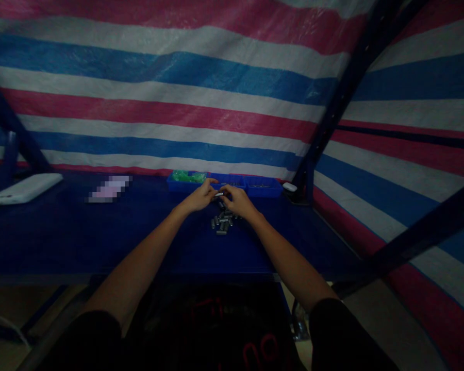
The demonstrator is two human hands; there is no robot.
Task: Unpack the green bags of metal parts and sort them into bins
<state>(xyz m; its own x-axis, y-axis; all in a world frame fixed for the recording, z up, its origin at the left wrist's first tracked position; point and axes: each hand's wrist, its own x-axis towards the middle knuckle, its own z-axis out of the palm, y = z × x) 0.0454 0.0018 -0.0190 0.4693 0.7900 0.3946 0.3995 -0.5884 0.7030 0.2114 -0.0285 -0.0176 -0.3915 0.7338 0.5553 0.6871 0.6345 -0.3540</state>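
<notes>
My left hand (201,197) and my right hand (235,200) meet above the blue table, fingers bent. Between their fingertips is a small, pale metal cylinder (219,194), with both hands pinching it from either side. Just below them, a loose pile of several short grey metal cylinders (222,222) lies on the tabletop, partly covered by my right hand. Right behind my hands stands a blue bin (237,186) with small metal parts in it; its left part is hidden by my fingers.
Left of that bin, another blue bin (174,185) holds green plastic-looking pieces (187,176); a third bin (265,191) stands to the right. A white object (290,187) sits by the frame post. A white device (27,188) and a blurred-out item (109,189) lie on the table (139,232).
</notes>
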